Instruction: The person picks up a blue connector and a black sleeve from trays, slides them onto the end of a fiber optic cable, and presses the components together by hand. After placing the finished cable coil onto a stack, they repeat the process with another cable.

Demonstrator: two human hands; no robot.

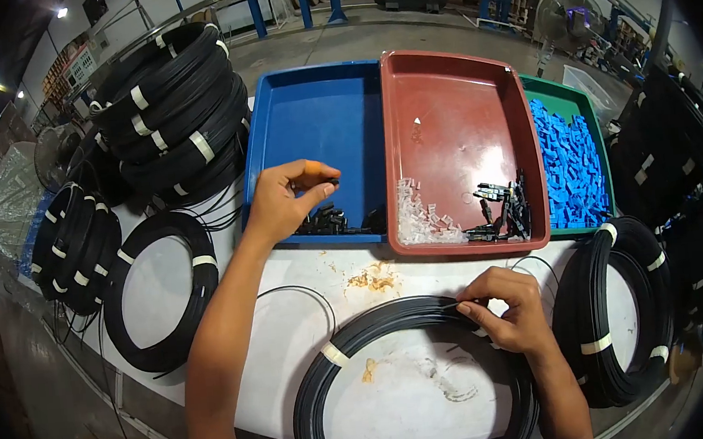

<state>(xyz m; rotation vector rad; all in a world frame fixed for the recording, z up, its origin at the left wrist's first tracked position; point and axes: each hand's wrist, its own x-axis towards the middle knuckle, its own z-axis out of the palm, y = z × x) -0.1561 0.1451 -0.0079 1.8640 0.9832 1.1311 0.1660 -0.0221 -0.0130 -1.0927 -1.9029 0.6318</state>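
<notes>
My left hand is above the front of the blue tray, thumb and forefinger pinched on a small black piece that is mostly hidden by the fingertips. Below it, small black parts lie along the tray's front edge. In a pinch, my right hand grips a thin black cable at the top of a large cable coil. Cream tape bands wrap this coil, which lies on the white table in front of me.
A red tray holds clear plastic pieces and black connectors. Blue pieces fill a green tray. More coils stand at right and left, with a tall coil stack behind. Yellowish crumbs dot the table.
</notes>
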